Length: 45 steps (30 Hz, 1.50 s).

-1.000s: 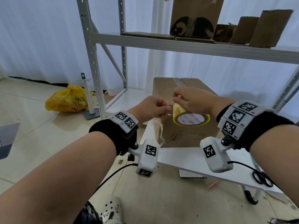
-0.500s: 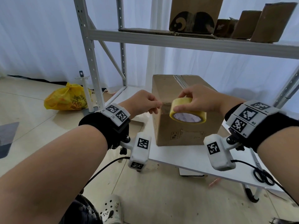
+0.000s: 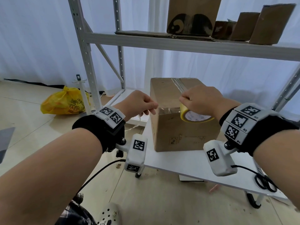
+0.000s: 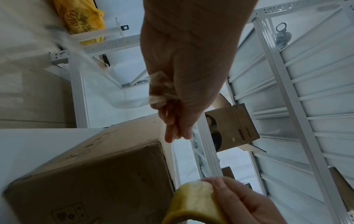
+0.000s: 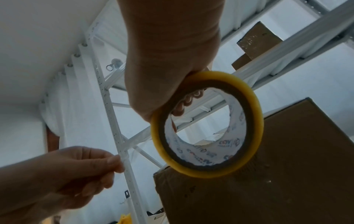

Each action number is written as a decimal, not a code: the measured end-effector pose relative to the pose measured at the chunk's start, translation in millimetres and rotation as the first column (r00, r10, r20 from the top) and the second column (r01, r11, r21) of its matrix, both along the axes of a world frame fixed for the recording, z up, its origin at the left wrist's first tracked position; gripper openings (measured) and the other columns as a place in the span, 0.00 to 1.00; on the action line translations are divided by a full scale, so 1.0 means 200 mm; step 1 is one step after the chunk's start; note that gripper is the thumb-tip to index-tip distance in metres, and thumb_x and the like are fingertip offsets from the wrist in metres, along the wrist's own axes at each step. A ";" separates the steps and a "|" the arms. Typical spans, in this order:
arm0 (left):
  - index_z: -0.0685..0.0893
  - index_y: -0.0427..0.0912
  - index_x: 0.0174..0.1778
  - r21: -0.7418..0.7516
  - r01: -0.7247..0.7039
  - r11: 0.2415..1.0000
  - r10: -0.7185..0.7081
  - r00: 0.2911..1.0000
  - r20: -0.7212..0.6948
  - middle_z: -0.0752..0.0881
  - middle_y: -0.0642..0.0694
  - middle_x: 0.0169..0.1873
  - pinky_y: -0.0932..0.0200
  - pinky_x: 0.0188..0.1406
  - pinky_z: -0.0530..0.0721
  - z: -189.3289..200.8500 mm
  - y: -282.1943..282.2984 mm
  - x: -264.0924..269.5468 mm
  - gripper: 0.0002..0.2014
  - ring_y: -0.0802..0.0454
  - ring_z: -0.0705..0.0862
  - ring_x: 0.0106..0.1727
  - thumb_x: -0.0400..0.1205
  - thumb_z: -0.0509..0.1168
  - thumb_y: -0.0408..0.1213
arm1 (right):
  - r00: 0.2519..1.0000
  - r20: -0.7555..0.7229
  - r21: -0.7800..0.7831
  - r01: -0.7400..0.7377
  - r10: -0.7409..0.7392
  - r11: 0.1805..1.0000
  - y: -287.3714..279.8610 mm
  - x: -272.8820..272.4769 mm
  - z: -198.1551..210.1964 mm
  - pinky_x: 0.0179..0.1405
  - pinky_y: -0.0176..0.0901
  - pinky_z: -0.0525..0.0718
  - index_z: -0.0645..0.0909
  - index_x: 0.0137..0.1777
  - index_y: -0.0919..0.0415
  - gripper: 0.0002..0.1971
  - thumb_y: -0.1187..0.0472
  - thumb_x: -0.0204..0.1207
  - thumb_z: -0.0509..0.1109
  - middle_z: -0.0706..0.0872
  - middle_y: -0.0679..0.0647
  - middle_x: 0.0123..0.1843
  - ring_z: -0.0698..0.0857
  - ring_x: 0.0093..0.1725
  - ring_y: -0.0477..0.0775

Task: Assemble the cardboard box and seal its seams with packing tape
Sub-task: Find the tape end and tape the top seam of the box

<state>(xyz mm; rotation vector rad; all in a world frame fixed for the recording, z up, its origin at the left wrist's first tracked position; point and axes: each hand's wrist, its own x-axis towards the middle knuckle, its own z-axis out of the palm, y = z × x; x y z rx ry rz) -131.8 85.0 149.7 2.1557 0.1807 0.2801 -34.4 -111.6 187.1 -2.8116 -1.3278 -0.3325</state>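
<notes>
A white table (image 3: pixel 186 164) is set before a metal shelving rack (image 3: pixel 178 44) and pale curtains, with a yellow bag (image 3: pixel 65 101) on the floor at ten o'clock and scissors (image 3: pixel 266 183) at the table's four o'clock edge. At centre a closed brown cardboard box (image 3: pixel 177 132) is stood, its top seam already glossy with tape. A yellow tape roll (image 3: pixel 194 116) is gripped by the right hand (image 3: pixel 203 99) over the near top edge, while the clear free end is pinched by the left hand (image 3: pixel 139 104) at nine o'clock, seemingly so a strip is stretched taut for that edge.
</notes>
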 end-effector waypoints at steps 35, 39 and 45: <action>0.65 0.45 0.33 0.042 -0.233 0.972 0.217 0.948 0.232 0.67 0.49 0.27 0.62 0.32 0.68 -0.03 -0.06 -0.01 0.19 0.54 0.65 0.29 0.81 0.66 0.49 | 0.943 -0.322 0.384 0.049 0.083 0.922 -0.05 -0.06 -0.05 0.33 0.40 0.69 0.79 0.37 0.58 0.14 0.55 0.81 0.59 0.77 0.50 0.32 0.75 0.32 0.49; 0.65 0.44 0.32 -0.115 -0.159 0.981 0.188 0.926 0.326 0.84 0.39 0.34 0.61 0.42 0.76 0.01 -0.08 -0.04 0.17 0.53 0.80 0.39 0.82 0.65 0.37 | 0.920 -0.364 0.351 -0.008 0.144 0.936 -0.07 -0.08 -0.06 0.36 0.33 0.74 0.81 0.57 0.56 0.09 0.56 0.82 0.62 0.83 0.49 0.46 0.81 0.42 0.43; 0.66 0.42 0.36 -0.082 -0.132 0.988 0.152 0.932 0.330 0.87 0.44 0.34 0.64 0.42 0.79 0.00 -0.10 -0.10 0.14 0.60 0.89 0.43 0.83 0.65 0.35 | 0.920 -0.368 0.297 -0.022 0.135 0.955 -0.06 -0.09 -0.08 0.41 0.34 0.74 0.81 0.64 0.58 0.15 0.53 0.83 0.63 0.83 0.50 0.52 0.81 0.50 0.48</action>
